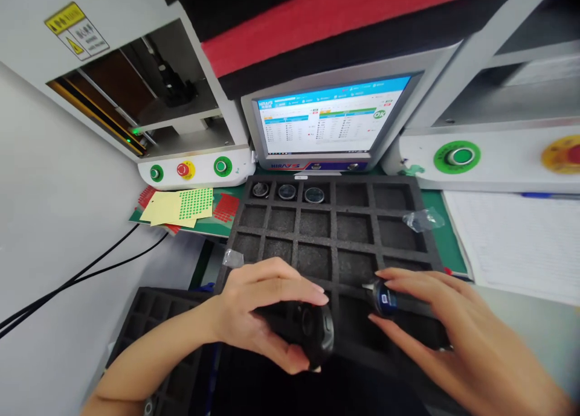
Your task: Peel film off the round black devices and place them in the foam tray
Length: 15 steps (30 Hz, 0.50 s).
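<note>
My left hand (263,310) curls its fingers around a black part (317,334), steadying it over the foam tray (338,223), while my right hand (435,325) pinches a blue-labelled part (384,300) beside it.

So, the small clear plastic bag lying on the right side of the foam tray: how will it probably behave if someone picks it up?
The clear plastic bag looks thin and crumpled, so it is probably floppy and very light. Its glossy film may feel slippery. Lying loose on the foam tray, it would likely slide or drift at a light push.
</note>
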Available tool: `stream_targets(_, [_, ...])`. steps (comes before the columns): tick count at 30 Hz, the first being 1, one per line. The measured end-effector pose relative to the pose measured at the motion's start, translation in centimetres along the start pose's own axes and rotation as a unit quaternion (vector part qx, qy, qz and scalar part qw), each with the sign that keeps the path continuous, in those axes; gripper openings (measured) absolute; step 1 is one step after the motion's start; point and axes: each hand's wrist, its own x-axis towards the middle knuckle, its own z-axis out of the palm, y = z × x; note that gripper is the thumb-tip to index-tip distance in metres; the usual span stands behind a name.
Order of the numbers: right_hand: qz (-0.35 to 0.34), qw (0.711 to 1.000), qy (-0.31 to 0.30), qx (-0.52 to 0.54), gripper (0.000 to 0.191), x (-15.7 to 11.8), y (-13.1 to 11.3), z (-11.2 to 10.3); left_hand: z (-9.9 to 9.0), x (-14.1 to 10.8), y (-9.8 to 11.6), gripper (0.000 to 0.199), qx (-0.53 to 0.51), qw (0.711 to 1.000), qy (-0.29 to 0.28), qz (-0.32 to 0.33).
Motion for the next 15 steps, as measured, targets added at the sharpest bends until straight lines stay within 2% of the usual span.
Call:
stream_targets(4, [0.006, 1.0, -0.002, -0.015, 0.03, 1.4, 0.4, -1.1, -1.2, 0.8, 0.0, 0.033, 0.018, 1.0, -0.013, -0.017])
stream_targets(8, [0.02, 0.999, -0.019, -0.021, 0.033, 3.4, 1.3, -1.1, -1.8, 2.3, -1.8, 0.046, 0.017, 0.999, 0.029, -0.031])
stream_targets(11, [0.045, 0.998, -0.04, -0.015, 0.031, 5.1, 2.5, -0.2, -1.7, 3.4, -4.6, 0.048, -0.085, 0.986, 0.045, -0.133])
stream_targets(15, [0.066, 0.994, -0.082, -0.02, 0.017, 8.6, 4.3, 2.3, -1.4, 5.0, -9.4, 0.044, -0.248, 0.915, 0.062, -0.311])
